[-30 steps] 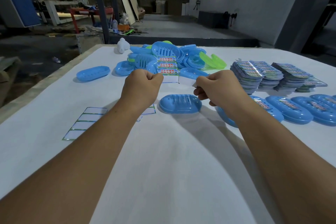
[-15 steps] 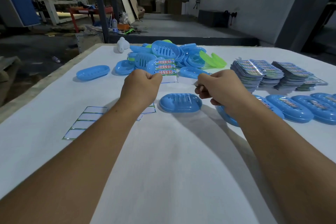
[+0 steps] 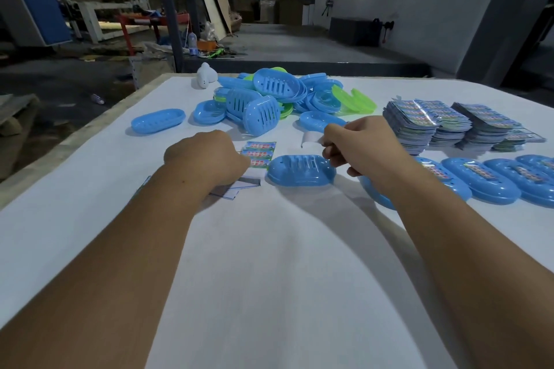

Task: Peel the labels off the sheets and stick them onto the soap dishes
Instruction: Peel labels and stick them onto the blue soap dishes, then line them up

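- Blue plastic soap dish (image 3: pixel 301 170) lies upside down on the white table (image 3: pixel 269 278) between the two hands, its long axis running left to right, slots facing up.
- The left hand (image 3: pixel 207 159) is closed into a loose fist, pressing down on a label sheet (image 3: pixel 259 154); 3 colourful labels show on the sheet just beside the knuckles, stacked one behind another away from the person, each strip lying left to right.
- Empty white backing sheets (image 3: pixel 236 187) poke out from under the left wrist.
- The right hand (image 3: pixel 362 147) has its fingers pinched shut on a peeled label (image 3: pixel 311 138), white side towards the camera, held above the far right end of the dish and pointing left.
- A heap of blue and green dishes (image 3: pixel 269 99) sits at the far side of the table.
- Stacks of label sheets (image 3: pixel 434 126) stand at the right; in front of them lies a row of labelled dishes (image 3: pixel 485 181), long axes slanting.
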Demonstrator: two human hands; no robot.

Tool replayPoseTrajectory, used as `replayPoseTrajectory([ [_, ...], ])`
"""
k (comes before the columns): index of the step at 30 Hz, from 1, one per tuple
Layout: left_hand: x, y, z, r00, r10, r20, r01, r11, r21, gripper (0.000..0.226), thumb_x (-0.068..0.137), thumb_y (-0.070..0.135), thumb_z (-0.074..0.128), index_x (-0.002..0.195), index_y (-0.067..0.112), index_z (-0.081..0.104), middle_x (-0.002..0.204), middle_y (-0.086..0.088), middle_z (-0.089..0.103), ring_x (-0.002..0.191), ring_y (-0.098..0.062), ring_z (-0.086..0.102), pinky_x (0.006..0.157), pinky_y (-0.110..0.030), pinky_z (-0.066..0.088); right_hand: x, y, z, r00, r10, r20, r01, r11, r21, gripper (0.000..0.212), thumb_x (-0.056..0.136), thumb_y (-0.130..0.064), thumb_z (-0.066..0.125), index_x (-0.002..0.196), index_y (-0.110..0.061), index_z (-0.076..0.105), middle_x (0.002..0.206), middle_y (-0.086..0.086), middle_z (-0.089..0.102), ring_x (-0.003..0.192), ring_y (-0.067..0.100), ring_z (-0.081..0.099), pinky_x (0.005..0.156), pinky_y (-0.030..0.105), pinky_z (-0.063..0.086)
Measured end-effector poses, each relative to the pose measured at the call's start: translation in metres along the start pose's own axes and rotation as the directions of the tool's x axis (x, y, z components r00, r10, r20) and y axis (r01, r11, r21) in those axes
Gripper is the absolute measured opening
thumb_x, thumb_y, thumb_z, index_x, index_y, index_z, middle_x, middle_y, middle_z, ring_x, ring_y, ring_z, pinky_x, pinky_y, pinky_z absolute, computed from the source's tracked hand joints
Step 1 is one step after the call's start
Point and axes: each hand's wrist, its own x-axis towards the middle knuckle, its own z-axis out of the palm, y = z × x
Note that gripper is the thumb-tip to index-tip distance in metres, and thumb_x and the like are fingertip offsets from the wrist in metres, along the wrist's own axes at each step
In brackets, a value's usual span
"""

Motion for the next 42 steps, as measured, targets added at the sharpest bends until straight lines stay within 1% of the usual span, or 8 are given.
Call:
replayPoseTrajectory([
  [5,-0.004,-0.005,-0.008,0.993,-0.031,0.116,0.014,0.989,0.145,0.033,0.085,0.054,0.054,0.077,0.023,0.044,0.084,0.001,0.057,0.075,-0.015,0.051,0.073,-0.033,0.043,0.000,0.000,0.005,1.000,-0.027,-0.008,0.027,1.000,-0.015,0.023,0.082,-0.024,0.061,0.070,-0.010,0.074,0.057,-0.002,0.071,0.047,0.008,0.060,0.038,0.016,0.039],
  [9,-0.009,-0.004,-0.012,1.000,-0.022,0.005,0.021,0.988,0.151,0.036,0.085,0.057,0.052,0.077,0.022,0.049,0.080,0.001,0.058,0.071,-0.016,0.050,0.061,-0.030,0.037,0.002,0.002,0.011,0.998,-0.065,-0.025,0.063,0.996,-0.056,0.026,0.079,-0.026,0.061,0.065,-0.008,0.073,0.058,0.000,0.072,0.045,0.009,0.057,0.038,0.017,0.040],
  [12,-0.009,0.007,-0.013,0.987,0.039,-0.156,-0.079,0.962,-0.261,0.033,0.080,0.046,0.058,0.078,0.013,0.058,0.072,0.002,0.059,0.067,-0.019,0.055,0.057,-0.028,0.039,0.003,0.002,0.014,0.995,-0.098,-0.025,0.096,0.993,-0.074,0.028,0.078,-0.027,0.061,0.058,-0.009,0.071,0.058,0.001,0.072,0.045,0.009,0.056,0.039,0.018,0.041],
  [15,-0.018,0.027,-0.010,0.971,0.152,-0.186,-0.239,0.699,-0.674,0.031,0.080,0.034,0.067,0.073,0.004,0.066,0.061,-0.001,0.050,0.055,-0.012,0.044,0.052,-0.024,0.040,0.002,0.003,0.015,0.992,-0.126,-0.020,0.124,0.989,-0.080,0.028,0.076,-0.028,0.062,0.057,-0.008,0.070,0.057,0.001,0.071,0.044,0.009,0.055,0.039,0.018,0.041],
  [18,-0.028,0.040,-0.005,0.958,0.238,-0.158,-0.265,0.534,-0.803,0.020,0.081,0.033,0.073,0.072,0.015,0.075,0.056,0.004,0.057,0.048,-0.004,0.045,0.047,-0.013,0.039,0.001,0.003,0.016,0.989,-0.148,-0.004,0.147,0.986,-0.080,0.026,0.073,-0.031,0.063,0.061,-0.010,0.073,0.058,0.001,0.071,0.046,0.011,0.055,0.041,0.020,0.042],
  [22,-0.032,0.045,-0.002,0.954,0.273,-0.121,-0.244,0.482,-0.842,0.013,0.081,0.036,0.075,0.080,0.024,0.081,0.078,0.003,0.076,0.080,-0.009,0.068,0.070,-0.023,0.050,0.000,0.002,0.016,0.983,-0.184,-0.002,0.183,0.980,-0.081,0.024,0.072,-0.030,0.065,0.063,-0.010,0.075,0.057,0.001,0.071,0.044,0.007,0.054,0.040,0.019,0.040],
  [28,-0.032,0.046,-0.001,0.971,0.230,-0.067,-0.168,0.455,-0.875,0.016,0.080,0.041,0.076,0.085,0.027,0.081,0.052,0.019,0.061,0.055,-0.003,0.049,0.055,-0.021,0.039,0.000,0.002,0.013,0.975,-0.220,0.028,0.221,0.974,-0.046,0.022,0.076,-0.024,0.065,0.061,-0.011,0.074,0.059,0.003,0.071,0.047,0.008,0.057,0.041,0.019,0.041],
  [42,-0.025,0.040,0.003,0.978,0.166,-0.123,-0.183,0.417,-0.890,0.017,0.082,0.042,0.078,0.077,0.025,0.078,0.081,0.016,0.074,0.086,0.003,0.064,0.064,-0.018,0.042,-0.002,0.001,0.016,0.943,-0.282,0.177,0.283,0.959,0.024,0.025,0.095,-0.022,0.059,0.080,-0.014,0.078,0.075,-0.003,0.075,0.056,0.008,0.060,0.045,0.025,0.046],
])
